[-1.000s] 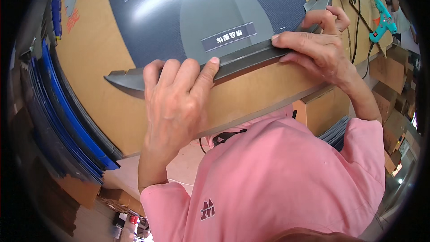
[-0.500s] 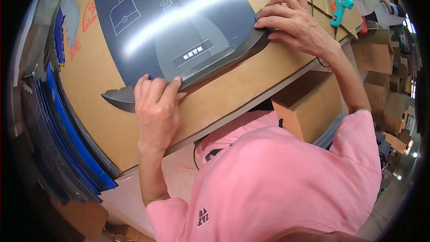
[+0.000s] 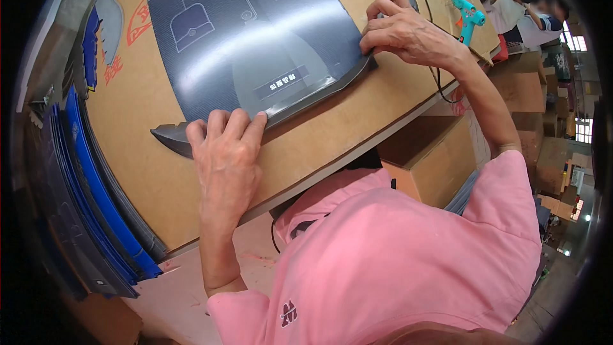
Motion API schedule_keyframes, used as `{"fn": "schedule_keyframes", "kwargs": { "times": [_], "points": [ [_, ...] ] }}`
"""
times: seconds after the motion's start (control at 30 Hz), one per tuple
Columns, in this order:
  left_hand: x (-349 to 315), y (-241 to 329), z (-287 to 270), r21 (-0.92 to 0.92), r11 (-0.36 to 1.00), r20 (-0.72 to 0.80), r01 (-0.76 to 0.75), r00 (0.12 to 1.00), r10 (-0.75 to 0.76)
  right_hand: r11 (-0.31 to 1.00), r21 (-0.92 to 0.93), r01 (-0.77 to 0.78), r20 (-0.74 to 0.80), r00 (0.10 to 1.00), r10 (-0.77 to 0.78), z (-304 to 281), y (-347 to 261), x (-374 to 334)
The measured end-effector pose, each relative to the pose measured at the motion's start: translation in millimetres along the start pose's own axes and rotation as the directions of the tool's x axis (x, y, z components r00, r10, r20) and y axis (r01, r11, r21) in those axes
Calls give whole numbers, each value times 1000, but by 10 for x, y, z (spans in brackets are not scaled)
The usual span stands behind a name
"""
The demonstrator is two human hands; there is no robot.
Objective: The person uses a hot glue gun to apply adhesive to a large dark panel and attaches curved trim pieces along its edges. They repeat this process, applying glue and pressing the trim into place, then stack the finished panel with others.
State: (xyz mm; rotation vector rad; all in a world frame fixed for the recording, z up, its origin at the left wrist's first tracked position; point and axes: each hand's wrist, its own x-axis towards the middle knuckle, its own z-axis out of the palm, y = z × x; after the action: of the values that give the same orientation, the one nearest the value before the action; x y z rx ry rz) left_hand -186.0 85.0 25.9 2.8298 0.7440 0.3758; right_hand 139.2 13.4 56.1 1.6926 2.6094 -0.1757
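Observation:
A glossy dark-blue sheet [image 3: 204, 57] with printed pockets and buttons lies on the brown work table. Along its near edge runs a curved dark-grey strip [image 3: 306, 103], whose pointed left end sticks out past the sheet. My left hand [image 3: 227, 147] is closed at the strip's left part, fingertips pressing on its upper side by the sheet's edge. At the sheet's right corner, my right hand [image 3: 405, 32] pinches the strip's other end against the sheet. That hand's fingers partly hide the corner.
A teal glue gun [image 3: 468, 18] with a cord lies at the table's far right. Blue and dark sheets [image 3: 96, 185] stand stacked beyond the left edge. An open cardboard box [image 3: 428, 153] is under the front edge. Two other people [image 3: 520, 9] are at the far right.
My right fingers have shifted from lying across the strip's end to a tighter pinch at the sheet's corner. The left hand stays on the strip. The whole view has shifted slightly.

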Motion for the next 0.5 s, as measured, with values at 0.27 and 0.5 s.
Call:
{"fn": "schedule_keyframes", "kwargs": {
  "times": [0.27, 0.5],
  "points": [
    [20, -1, 10, -4, 1000, 16, -2, 1000, 2, 928, 190, -319, -250, 899, 360, 222, -49, 27],
    [26, 42, -40, 88, 996, 49, 12, 999, -16, 722, 446, -529, -61, 787, 614, 269, -192, 140]
  ]
}}
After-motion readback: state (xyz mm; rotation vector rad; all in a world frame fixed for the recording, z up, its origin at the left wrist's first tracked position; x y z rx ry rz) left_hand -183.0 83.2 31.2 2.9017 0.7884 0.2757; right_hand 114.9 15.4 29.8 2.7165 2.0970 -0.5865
